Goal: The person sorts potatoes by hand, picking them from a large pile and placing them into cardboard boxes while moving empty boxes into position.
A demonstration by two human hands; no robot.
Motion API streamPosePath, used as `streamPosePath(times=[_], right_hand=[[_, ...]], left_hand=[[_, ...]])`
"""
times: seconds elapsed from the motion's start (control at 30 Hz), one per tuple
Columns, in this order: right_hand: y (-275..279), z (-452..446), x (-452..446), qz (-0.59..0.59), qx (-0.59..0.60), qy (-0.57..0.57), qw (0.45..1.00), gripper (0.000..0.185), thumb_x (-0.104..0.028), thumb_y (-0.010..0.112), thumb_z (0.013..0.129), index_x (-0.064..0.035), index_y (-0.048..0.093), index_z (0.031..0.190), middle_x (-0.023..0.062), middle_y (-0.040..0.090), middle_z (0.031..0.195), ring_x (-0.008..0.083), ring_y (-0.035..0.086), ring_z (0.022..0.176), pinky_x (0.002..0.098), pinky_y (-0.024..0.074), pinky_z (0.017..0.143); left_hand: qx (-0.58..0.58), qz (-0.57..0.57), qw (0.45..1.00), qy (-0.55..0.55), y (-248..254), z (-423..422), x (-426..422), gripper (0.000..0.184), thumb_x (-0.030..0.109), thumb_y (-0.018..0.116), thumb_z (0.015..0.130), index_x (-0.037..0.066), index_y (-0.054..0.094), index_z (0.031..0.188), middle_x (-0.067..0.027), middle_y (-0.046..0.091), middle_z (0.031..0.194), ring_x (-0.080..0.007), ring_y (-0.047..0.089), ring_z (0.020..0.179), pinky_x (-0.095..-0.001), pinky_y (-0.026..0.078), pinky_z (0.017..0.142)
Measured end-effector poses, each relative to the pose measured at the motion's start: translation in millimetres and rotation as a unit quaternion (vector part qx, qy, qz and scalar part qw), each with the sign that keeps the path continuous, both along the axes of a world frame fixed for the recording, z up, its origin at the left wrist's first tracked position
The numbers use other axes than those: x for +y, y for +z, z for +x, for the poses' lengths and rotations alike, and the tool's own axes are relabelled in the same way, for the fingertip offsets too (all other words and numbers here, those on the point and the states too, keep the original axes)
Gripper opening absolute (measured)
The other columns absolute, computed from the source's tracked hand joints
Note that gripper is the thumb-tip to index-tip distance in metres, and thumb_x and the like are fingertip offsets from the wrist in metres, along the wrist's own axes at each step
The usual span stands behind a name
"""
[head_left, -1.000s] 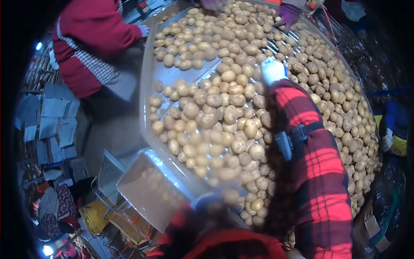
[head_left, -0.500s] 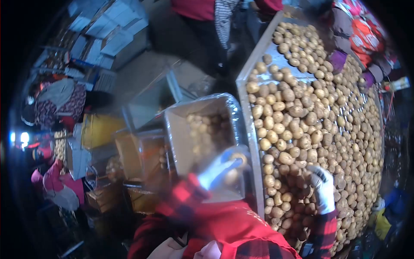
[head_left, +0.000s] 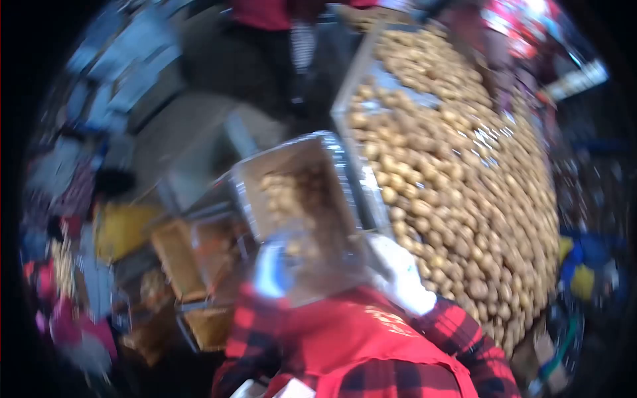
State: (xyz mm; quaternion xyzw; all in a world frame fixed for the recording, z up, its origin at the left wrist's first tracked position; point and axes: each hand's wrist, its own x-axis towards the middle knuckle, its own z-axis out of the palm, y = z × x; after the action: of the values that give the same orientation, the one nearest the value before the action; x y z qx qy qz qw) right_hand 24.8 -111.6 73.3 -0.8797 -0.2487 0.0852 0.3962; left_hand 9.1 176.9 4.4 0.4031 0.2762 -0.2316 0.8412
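A cardboard box (head_left: 255,199) with shiny film over its rim stands against my front, with several potatoes (head_left: 285,196) heaped inside. My left hand (head_left: 271,268), in a white and blue glove, is over the box's near left part. Motion smears its fingers, so its grip is unclear. Near the box's right side and the table's edge is my right hand (head_left: 401,272), in a white glove. Its fingertips point toward the box and are too blurred to show what they hold, if anything. A large mass of potatoes (head_left: 451,192) covers the table to the right.
The metal table's raised edge (head_left: 345,106) runs close along the box's right side. Left of the box stand open cardboard boxes (head_left: 179,259) and a yellow crate (head_left: 123,229). People work at the table's far side and at the left.
My left hand has moved left from the box's right side, where it held a potato. My right hand has come left from the potato pile to the box. The whole view has shifted and blurred.
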Motion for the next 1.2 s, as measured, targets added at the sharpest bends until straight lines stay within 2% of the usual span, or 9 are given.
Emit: streamPosePath(times=[0.07, 0.13, 0.37, 0.5, 0.57, 0.7, 0.83, 0.93, 1.2], right_hand=[[-14, -29, -12, 0.005, 0.039, -0.069, 0.997, 0.049, -0.019, 0.067, 0.087, 0.0004, 0.059, 0.13, 0.0218, 0.065, 0.124, 0.0419, 0.062, 0.114, 0.0447, 0.0518, 0.097], [-9, -50, -19, 0.002, 0.065, -0.109, 0.992, 0.045, -0.019, 0.066, 0.088, -0.0005, 0.061, 0.128, 0.0209, 0.066, 0.122, 0.0413, 0.063, 0.112, 0.0442, 0.0521, 0.096], [24, -73, -40, -0.053, 0.178, -0.215, 0.959, 0.037, -0.011, 0.067, 0.09, -0.0017, 0.063, 0.126, 0.0192, 0.066, 0.116, 0.0348, 0.066, 0.105, 0.0402, 0.0531, 0.092], [-6, -31, -66, -0.136, -0.091, -0.203, 0.965, 0.046, -0.006, 0.069, 0.083, -0.0074, 0.065, 0.128, 0.0188, 0.065, 0.125, 0.0374, 0.064, 0.112, 0.0469, 0.0495, 0.098], [-17, 8, -74, -0.255, -0.204, -0.16, 0.932, 0.039, -0.01, 0.064, 0.079, -0.0085, 0.068, 0.118, 0.0181, 0.068, 0.118, 0.04, 0.063, 0.107, 0.0546, 0.0484, 0.095], [-91, 60, -125, -0.359, -0.176, -0.019, 0.916, 0.057, -0.017, 0.065, 0.084, -0.0172, 0.058, 0.141, 0.0156, 0.061, 0.137, 0.0377, 0.052, 0.131, 0.0537, 0.0351, 0.116], [-124, 71, -135, -0.428, -0.301, -0.044, 0.851, 0.06, -0.027, 0.066, 0.09, -0.0174, 0.052, 0.148, 0.0148, 0.047, 0.152, 0.0414, 0.048, 0.134, 0.0562, 0.0373, 0.113], [-123, 75, -139, -0.424, -0.305, -0.012, 0.853, 0.057, -0.03, 0.062, 0.095, -0.017, 0.05, 0.15, 0.0134, 0.046, 0.154, 0.0416, 0.047, 0.134, 0.0565, 0.0389, 0.112], [-117, 73, -133, -0.458, -0.274, -0.01, 0.845, 0.053, -0.031, 0.055, 0.1, -0.0145, 0.049, 0.15, 0.0131, 0.047, 0.153, 0.0409, 0.043, 0.138, 0.0552, 0.0359, 0.113]], left_hand=[[0.05, 0.135, 0.979, 0.146, 34, 25, 15, 0.04, 0.037, 0.057, 0.102, 0.014, 0.058, 0.135, 0.0005, 0.056, 0.087, -0.0037, 0.048, 0.063, -0.0148, 0.031, 0.042], [-0.023, 0.198, 0.967, 0.159, 21, 39, 44, 0.035, 0.031, 0.054, 0.105, 0.013, 0.059, 0.135, 0.0049, 0.056, 0.086, -0.001, 0.044, 0.058, -0.0127, 0.03, 0.042], [-0.17, 0.259, 0.945, -0.107, 35, 51, 69, 0.048, 0.04, 0.061, 0.102, 0.003, 0.061, 0.133, 0.0011, 0.058, 0.067, -0.0038, 0.052, 0.054, -0.0179, 0.039, 0.045], [-0.127, 0.228, 0.941, -0.216, 63, 34, 62, 0.057, 0.051, 0.055, 0.102, 0.0, 0.061, 0.128, 0.0007, 0.056, 0.065, -0.0047, 0.048, 0.053, -0.0199, 0.031, 0.044], [-0.099, 0.211, 0.965, -0.122, 58, 11, 66, 0.056, 0.048, 0.054, 0.103, 0.0, 0.06, 0.13, 0.0002, 0.058, 0.072, -0.0054, 0.052, 0.061, -0.0204, 0.038, 0.052], [-0.174, 0.349, 0.916, -0.094, 53, -53, 126, 0.044, 0.033, 0.053, 0.104, 0.002, 0.06, 0.134, 0.0008, 0.063, 0.088, -0.0066, 0.058, 0.076, -0.0219, 0.048, 0.064], [-0.018, 0.387, 0.922, -0.023, 71, -199, 203, 0.04, 0.032, 0.057, 0.101, 0.005, 0.065, 0.13, -0.0036, 0.068, 0.087, -0.0077, 0.059, 0.069, -0.0212, 0.046, 0.059], [0.287, 0.356, 0.885, -0.089, 82, -285, 201, 0.035, 0.034, 0.062, 0.098, 0.006, 0.072, 0.115, -0.0051, 0.069, 0.079, -0.0107, 0.06, 0.062, -0.0238, 0.046, 0.056], [0.381, 0.464, 0.794, 0.096, -59, -381, 177, 0.041, 0.046, 0.062, 0.097, 0.006, 0.073, 0.1, -0.0129, 0.072, 0.083, -0.0248, 0.066, 0.072, -0.0409, 0.052, 0.068]])
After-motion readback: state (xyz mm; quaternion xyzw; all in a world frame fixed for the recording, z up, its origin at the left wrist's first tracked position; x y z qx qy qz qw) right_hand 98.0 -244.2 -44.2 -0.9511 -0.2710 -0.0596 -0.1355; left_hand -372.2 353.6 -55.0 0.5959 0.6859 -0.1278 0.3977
